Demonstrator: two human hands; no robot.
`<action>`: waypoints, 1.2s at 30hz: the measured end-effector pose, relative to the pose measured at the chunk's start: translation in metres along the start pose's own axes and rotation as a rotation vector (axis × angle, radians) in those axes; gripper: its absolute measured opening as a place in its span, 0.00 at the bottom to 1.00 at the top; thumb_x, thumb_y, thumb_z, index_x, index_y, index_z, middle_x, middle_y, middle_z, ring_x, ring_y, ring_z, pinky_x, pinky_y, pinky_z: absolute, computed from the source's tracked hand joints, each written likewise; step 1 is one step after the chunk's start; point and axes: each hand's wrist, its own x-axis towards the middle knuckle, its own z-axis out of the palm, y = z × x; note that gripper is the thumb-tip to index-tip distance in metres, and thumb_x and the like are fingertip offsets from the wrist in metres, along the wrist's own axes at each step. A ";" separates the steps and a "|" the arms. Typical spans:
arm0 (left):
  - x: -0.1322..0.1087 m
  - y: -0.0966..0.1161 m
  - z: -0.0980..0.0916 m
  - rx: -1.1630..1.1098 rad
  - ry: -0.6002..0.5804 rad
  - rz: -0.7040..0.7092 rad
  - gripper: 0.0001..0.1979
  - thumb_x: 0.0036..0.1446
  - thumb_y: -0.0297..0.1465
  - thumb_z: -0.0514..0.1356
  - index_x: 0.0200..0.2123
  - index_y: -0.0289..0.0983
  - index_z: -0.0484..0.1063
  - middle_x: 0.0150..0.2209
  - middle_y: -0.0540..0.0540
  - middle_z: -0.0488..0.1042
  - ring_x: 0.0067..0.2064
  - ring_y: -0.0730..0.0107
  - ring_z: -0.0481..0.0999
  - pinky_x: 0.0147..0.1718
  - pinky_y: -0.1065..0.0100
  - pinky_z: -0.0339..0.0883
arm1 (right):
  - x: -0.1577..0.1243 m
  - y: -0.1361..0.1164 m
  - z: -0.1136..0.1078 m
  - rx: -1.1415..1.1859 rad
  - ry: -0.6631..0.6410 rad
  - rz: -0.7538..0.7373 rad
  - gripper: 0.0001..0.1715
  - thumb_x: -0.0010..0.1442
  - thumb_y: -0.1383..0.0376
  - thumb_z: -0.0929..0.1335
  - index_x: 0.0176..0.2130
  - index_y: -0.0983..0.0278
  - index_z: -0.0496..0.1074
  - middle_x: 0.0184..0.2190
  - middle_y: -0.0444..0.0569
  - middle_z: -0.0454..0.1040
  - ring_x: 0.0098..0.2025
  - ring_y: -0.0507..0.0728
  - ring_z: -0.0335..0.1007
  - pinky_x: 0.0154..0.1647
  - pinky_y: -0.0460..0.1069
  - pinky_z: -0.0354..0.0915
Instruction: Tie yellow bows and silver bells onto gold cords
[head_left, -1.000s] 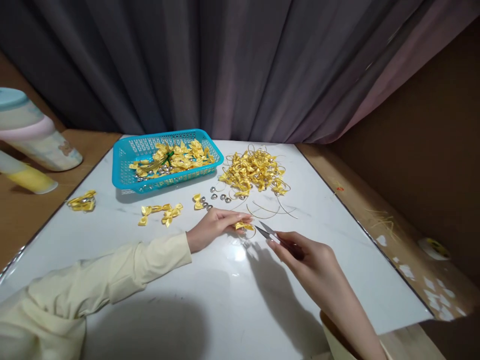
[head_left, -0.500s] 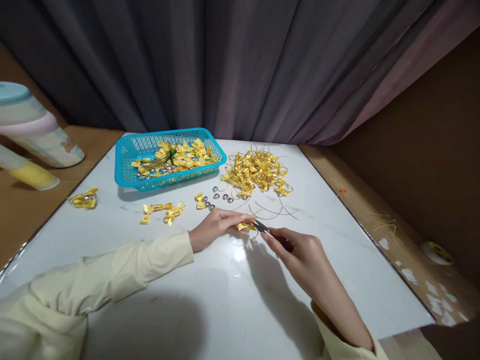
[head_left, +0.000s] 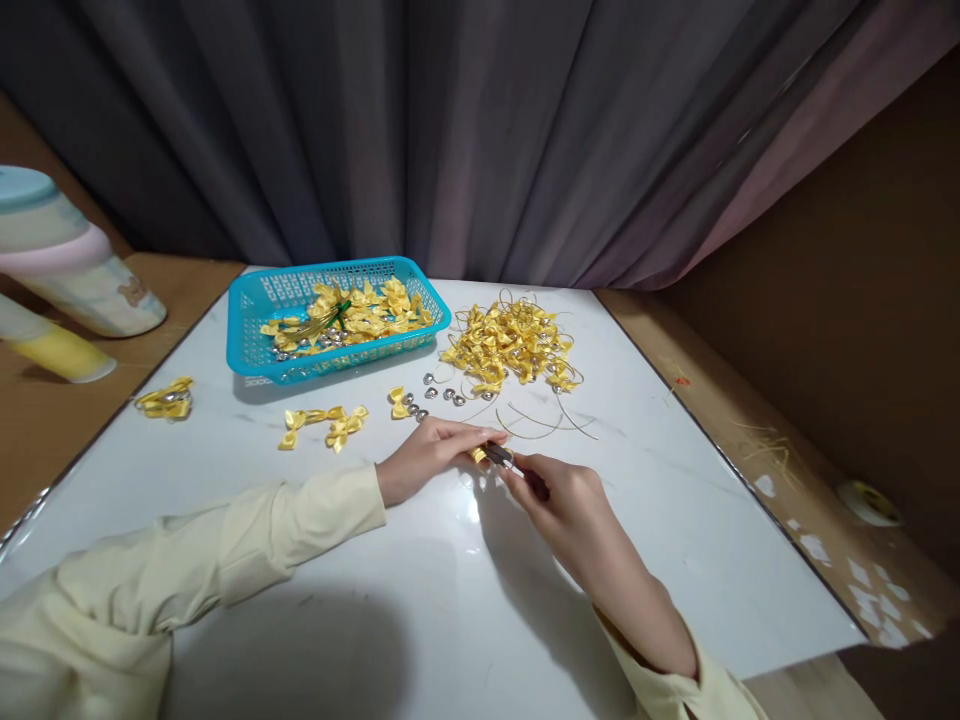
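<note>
My left hand (head_left: 435,452) is closed on a small yellow ribbon bow (head_left: 478,455), which its fingers partly cover. My right hand (head_left: 566,500) grips dark-handled pliers (head_left: 501,456); their jaws lie across the bow, right at the left fingertips. Whether the jaws are closed on anything is too small to tell. Just beyond my hands are loose silver bells (head_left: 450,395), another yellow bow (head_left: 397,403) and some cut lengths of thin gold cord (head_left: 534,437).
A blue plastic basket (head_left: 255,365) with bows and bells stands at the back left. Beside it is a heap of corded yellow bows (head_left: 510,345). More bows (head_left: 324,415) lie at left. A tumbler (head_left: 90,260) and a tape roll (head_left: 870,503) flank the white table (head_left: 315,640).
My right hand has moved left with the pliers, bringing their jaws over the bow. My left hand has stayed almost where it was.
</note>
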 end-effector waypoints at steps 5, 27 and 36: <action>0.001 0.001 0.002 -0.043 -0.008 -0.002 0.15 0.53 0.37 0.60 0.41 0.34 0.77 0.42 0.40 0.77 0.39 0.65 0.75 0.44 0.63 0.67 | -0.002 0.000 0.012 -0.101 0.091 -0.058 0.15 0.61 0.65 0.59 0.29 0.68 0.69 0.18 0.47 0.67 0.17 0.50 0.59 0.20 0.44 0.51; 0.002 0.002 0.004 -0.103 -0.056 0.006 0.14 0.57 0.39 0.56 0.33 0.33 0.70 0.32 0.47 0.71 0.32 0.75 0.71 0.33 0.71 0.67 | -0.008 -0.005 0.027 -0.422 0.117 -0.146 0.10 0.62 0.72 0.56 0.41 0.70 0.63 0.28 0.51 0.69 0.21 0.54 0.66 0.18 0.46 0.51; 0.002 0.005 0.003 -0.121 -0.057 -0.034 0.14 0.57 0.40 0.56 0.29 0.34 0.67 0.28 0.50 0.66 0.30 0.77 0.68 0.35 0.71 0.66 | -0.008 -0.002 0.029 -0.445 0.116 -0.166 0.08 0.62 0.72 0.56 0.38 0.69 0.62 0.26 0.49 0.68 0.21 0.54 0.66 0.18 0.47 0.50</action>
